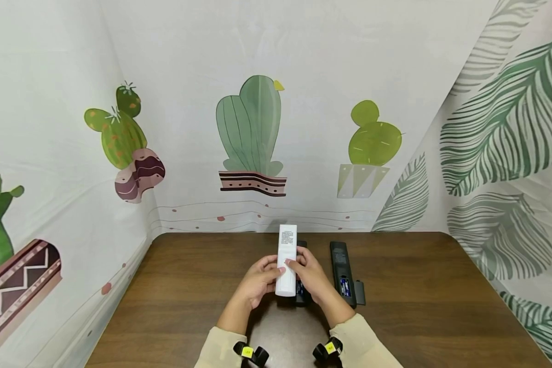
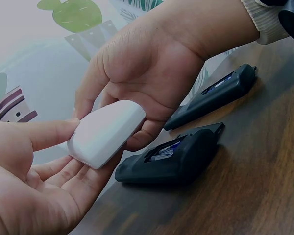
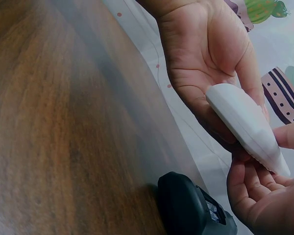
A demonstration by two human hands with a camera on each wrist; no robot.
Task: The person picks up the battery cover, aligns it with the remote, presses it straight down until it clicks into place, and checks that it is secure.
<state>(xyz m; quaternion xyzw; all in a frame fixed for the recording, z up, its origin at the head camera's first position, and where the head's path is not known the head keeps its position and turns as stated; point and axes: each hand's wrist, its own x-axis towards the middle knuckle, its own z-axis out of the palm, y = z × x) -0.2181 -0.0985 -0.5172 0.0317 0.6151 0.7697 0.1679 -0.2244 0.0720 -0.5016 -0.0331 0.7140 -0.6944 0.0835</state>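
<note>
A white remote control [image 1: 286, 245], its back with a printed label facing up, is held above the table by both hands. My left hand [image 1: 256, 282] grips it from the left, thumb on top and fingers beneath. From the right, my right hand [image 1: 315, 280] holds it, with the thumb pressing on its back. In the left wrist view the smooth end of the white remote [image 2: 108, 129] shows between the two hands. A black remote [image 1: 300, 301] lies behind the right hand, partly hidden, with batteries [image 2: 166, 152] in its uncovered compartment.
To the right lies a second black remote [image 1: 339, 258], with blue batteries [image 1: 345, 287] in its uncovered compartment. A dark battery cover [image 1: 360, 293] rests beside it. The wooden table [image 1: 423, 306] meets a cloth backdrop [image 1: 313, 61] printed with cacti and leaves.
</note>
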